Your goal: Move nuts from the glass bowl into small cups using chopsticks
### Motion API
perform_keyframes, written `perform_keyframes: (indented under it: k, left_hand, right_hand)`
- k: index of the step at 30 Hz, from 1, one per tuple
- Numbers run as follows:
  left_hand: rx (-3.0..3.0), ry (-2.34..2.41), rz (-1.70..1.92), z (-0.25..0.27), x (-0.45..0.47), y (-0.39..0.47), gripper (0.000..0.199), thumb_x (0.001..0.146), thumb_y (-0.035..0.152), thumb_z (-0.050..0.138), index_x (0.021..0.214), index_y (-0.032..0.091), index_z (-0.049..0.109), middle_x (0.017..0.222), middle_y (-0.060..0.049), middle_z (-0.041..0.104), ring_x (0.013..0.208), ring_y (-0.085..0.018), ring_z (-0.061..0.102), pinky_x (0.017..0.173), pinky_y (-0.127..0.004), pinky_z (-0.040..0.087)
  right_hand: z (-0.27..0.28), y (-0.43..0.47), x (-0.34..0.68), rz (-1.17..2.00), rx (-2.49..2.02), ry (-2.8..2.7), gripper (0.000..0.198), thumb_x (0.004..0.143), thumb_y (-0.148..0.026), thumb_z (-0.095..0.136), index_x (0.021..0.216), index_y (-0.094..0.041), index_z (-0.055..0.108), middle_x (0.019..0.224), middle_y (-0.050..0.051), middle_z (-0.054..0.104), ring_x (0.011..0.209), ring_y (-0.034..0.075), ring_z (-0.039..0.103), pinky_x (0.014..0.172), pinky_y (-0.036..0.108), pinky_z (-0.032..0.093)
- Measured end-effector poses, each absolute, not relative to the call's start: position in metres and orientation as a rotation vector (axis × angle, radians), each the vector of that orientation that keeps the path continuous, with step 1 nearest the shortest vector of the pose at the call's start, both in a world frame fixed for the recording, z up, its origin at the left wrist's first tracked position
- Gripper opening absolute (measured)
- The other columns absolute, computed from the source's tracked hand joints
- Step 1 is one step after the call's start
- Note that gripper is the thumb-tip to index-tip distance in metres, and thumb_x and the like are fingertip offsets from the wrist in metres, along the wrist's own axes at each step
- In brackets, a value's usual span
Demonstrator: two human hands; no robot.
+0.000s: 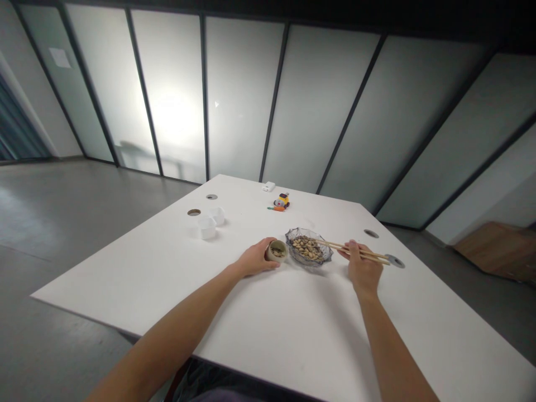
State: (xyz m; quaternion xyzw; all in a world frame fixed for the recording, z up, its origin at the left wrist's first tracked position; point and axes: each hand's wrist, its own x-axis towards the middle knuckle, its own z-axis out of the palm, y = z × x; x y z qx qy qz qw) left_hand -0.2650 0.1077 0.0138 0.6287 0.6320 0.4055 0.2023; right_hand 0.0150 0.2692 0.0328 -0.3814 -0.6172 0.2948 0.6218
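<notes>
My left hand (256,258) is wrapped round a small pale cup (281,258), which is tilted a little and has a few brownish pieces inside. Just right of the cup sits a clear glass bowl (325,258) with a wavy rim. It holds a heap of seeds or nuts in their shells (307,249); their exact kind is hard to make out. My right hand (363,269) grips a pair of wooden chopsticks (371,255), whose tips reach over the bowl to the heap. Whether the tips pinch anything is too small to see.
Two white plastic containers (206,229) stand at the left of the white table (159,279). Farther back are a yellow and grey toy vehicle (282,201), an orange carrot-shaped item (276,209) and a white box-like object (268,186). Round grommets (371,233) are set in the tabletop.
</notes>
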Motion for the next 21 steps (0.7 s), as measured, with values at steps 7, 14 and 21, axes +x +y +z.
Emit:
perform_keyframes:
  k: [7, 14, 21]
  left_hand:
    - [1.760, 1.747, 1.137, 0.009, -0.267, 0.110, 0.073, 0.075, 0.035, 0.085, 0.142, 0.026, 0.056, 0.133, -0.009, 0.072, 0.114, -0.031, 0.071, 0.100, -0.041, 0.055]
    - [1.750, 1.760, 1.125, 0.006, -0.269, 0.111, 0.079, 0.074, 0.037, 0.086, 0.145, 0.026, 0.053, 0.138, -0.009, 0.070, 0.118, -0.031, 0.069, 0.103, -0.043, 0.055]
    - [1.753, 1.779, 1.122, 0.007, -0.269, 0.111, 0.079, 0.074, 0.034, 0.086, 0.145, 0.025, 0.054, 0.137, -0.010, 0.071, 0.122, -0.033, 0.068, 0.107, -0.045, 0.052]
  right_hand:
    - [0.042, 0.249, -0.008, 1.184, -0.660, -1.136, 0.049, 0.070, -0.065, 0.088, 0.076, -0.020, 0.068, 0.079, 0.000, 0.072, 0.076, 0.018, 0.073, 0.075, 0.041, 0.070]
    - [0.050, 0.226, -0.023, 1.148, -0.698, -1.289, 0.050, 0.073, -0.070, 0.083, 0.079, -0.021, 0.074, 0.081, 0.003, 0.074, 0.074, 0.020, 0.073, 0.066, 0.038, 0.068]
    - [0.043, 0.255, 0.003, 0.762, -0.893, -1.350, 0.058, 0.080, -0.078, 0.070, 0.087, -0.020, 0.072, 0.081, 0.005, 0.076, 0.075, 0.023, 0.075, 0.073, 0.041, 0.064]
